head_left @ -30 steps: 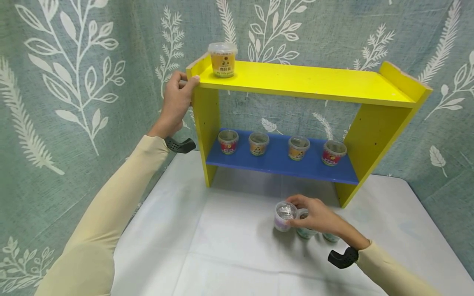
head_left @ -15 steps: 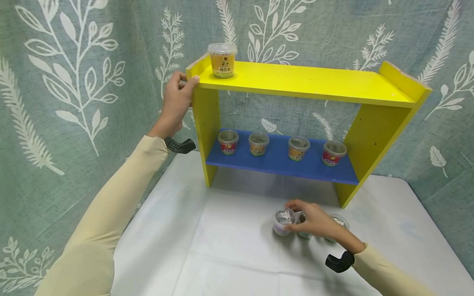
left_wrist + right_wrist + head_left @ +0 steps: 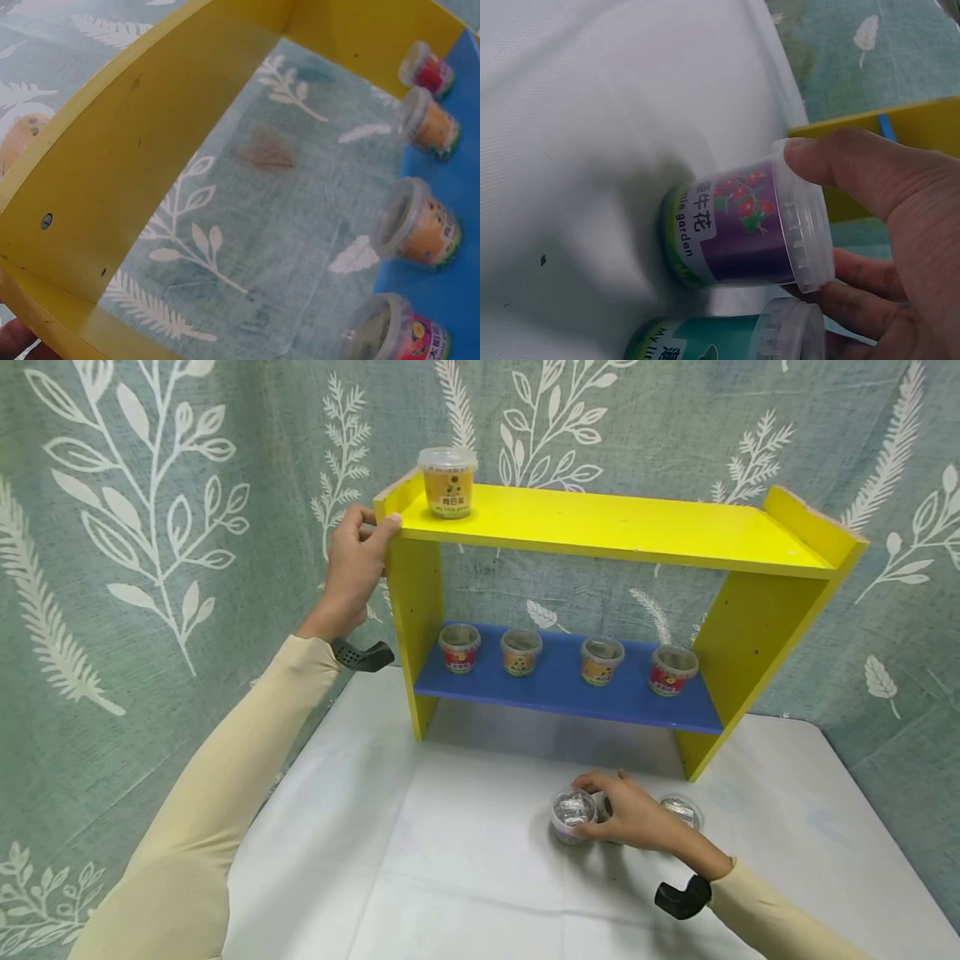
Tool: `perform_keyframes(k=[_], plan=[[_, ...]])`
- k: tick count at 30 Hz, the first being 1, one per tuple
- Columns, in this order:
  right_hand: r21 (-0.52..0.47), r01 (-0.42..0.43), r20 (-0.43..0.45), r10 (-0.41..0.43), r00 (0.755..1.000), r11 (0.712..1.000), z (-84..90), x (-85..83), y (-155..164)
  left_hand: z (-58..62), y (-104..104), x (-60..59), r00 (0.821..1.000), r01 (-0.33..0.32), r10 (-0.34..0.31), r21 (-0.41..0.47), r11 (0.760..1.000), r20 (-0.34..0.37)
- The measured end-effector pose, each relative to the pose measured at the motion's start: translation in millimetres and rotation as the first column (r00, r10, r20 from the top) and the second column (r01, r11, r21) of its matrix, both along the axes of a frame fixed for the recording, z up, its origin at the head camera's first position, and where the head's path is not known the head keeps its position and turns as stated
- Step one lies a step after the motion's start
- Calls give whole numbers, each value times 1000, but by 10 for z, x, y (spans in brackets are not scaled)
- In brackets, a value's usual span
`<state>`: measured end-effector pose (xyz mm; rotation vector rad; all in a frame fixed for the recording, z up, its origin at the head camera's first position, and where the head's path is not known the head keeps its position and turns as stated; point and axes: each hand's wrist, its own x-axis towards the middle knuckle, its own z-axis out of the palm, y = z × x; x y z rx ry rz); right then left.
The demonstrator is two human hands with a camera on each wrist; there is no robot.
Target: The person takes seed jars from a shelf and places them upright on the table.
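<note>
My right hand [image 3: 633, 817] curls its thumb and fingers round the rim of the purple tub [image 3: 573, 815], which stands on the white table [image 3: 465, 877] in front of the shelf unit [image 3: 622, 527]. In the right wrist view the purple tub [image 3: 746, 225] shows a flower label, with my thumb on its clear lid edge, and a teal tub [image 3: 727, 337] sits just beside it under my palm. I count three tubs on the table: the purple one, the teal one mostly hidden by my hand, and a third tub [image 3: 681, 811] to the right.

My left hand [image 3: 356, 564] grips the upper left corner of the yellow shelf unit, fingers wrapped over the edge. On the top board I count one orange tub [image 3: 447, 482]. On the blue lower shelf [image 3: 562, 689] I count four tubs in a row [image 3: 561, 658], spaced apart.

The table wears a white cloth with creases. Behind and to both sides hangs a grey-green curtain [image 3: 150, 527] printed with white leaf sprigs.
</note>
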<state>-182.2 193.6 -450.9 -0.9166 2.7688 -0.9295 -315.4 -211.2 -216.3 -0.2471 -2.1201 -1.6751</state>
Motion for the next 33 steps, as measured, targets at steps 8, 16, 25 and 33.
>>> perform_keyframes(k=[8,16,25,33], plan=[[29,2,-26,-1,1000,1000,-4,8,8,-8,-11,4,1000,6,-6,3,1000,-2],[-8,34,21,-34,999,999,45,18,18,1,4,35,999,22,-22,11,1000,-24],[-112,87,-1,-88,996,990,251,-118,-12,2,-5,9,1000,25,-25,17,1000,-14],[-226,135,82,-119,989,965,650,-222,-19,-2,1,7,1000,22,-22,9,1000,-7]])
